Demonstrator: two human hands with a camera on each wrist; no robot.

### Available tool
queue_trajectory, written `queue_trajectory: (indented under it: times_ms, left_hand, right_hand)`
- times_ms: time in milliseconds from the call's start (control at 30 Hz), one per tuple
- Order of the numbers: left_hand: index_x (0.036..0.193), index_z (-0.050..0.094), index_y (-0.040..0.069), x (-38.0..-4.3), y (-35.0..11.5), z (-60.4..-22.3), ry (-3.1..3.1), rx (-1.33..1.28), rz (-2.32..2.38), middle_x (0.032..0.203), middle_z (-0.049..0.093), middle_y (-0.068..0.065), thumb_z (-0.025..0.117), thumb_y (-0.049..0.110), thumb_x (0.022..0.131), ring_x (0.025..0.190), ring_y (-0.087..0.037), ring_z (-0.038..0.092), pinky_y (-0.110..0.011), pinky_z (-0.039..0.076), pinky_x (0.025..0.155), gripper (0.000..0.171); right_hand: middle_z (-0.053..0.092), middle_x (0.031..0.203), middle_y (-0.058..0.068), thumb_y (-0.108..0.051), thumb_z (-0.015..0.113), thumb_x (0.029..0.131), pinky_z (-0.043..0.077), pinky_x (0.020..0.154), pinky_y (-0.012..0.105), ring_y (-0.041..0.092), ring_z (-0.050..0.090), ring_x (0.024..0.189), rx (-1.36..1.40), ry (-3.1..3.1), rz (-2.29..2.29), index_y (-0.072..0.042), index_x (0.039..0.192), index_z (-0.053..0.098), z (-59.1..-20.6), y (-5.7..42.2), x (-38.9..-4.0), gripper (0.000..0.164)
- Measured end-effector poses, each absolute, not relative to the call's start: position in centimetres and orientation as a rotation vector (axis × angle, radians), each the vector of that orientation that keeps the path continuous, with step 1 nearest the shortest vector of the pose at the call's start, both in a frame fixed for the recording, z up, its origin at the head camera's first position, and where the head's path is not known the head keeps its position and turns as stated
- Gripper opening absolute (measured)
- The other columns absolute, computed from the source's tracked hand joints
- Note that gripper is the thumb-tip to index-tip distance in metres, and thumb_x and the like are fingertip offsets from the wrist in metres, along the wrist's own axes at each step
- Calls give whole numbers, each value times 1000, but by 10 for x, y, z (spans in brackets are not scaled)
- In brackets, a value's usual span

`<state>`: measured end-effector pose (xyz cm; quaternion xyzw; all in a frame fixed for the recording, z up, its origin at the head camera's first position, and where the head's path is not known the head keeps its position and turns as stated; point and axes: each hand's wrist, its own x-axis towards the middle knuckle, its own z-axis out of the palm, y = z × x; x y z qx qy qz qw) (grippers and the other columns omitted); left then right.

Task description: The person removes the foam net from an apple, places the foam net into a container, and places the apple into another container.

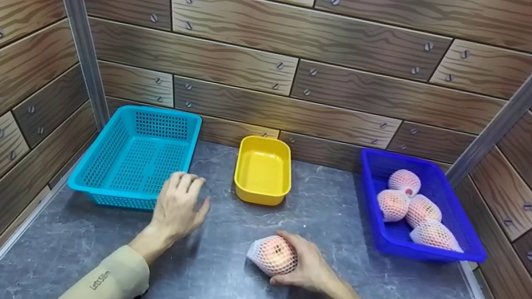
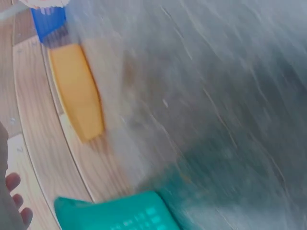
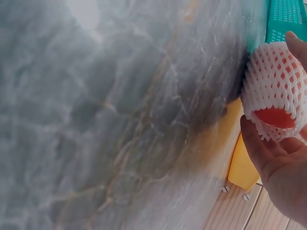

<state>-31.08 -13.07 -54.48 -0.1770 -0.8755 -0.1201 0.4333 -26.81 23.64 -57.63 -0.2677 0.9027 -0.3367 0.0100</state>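
Observation:
My right hand grips an apple sleeved in a white foam net, low over the front middle of the table. Red skin shows through the open end of the net on this apple in the right wrist view, with fingers and thumb curled round it. At the front right corner of the teal basket, my left hand hovers with loosely bent fingers and nothing in it. Several more netted fruits lie in the blue basket on the right.
A small yellow tub stands at the back middle, between the two baskets. Wood-patterned walls close off the back and both sides of the grey marbled table. Metal posts run up the corners.

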Motion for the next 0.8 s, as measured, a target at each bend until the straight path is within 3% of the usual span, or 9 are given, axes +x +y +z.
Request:
queue_trajectory:
  times_ms: [333, 800]
  left_hand:
    - [120, 77, 10, -299, -100, -553, -2265, -562, -484, 111, 77, -8, 92, 24, 88, 106, -30, 70, -43, 62, 92, 38]
    - [116, 77, 14, -277, -65, -572, -2451, -684, -757, 110, 79, -4, 89, 21, 94, 104, -23, 75, -42, 64, 91, 26]
  right_hand:
    - [70, 150, 20, -37, 108, 64, 52, 118, 68, 43, 69, 136, -889, 2909, -986, -2, 162, 52, -584, 231, -264, 118]
    - [73, 147, 18, -29, 106, 67, 55, 118, 61, 38, 72, 134, -830, 2930, -1105, -1, 156, 58, -586, 230, -261, 105]
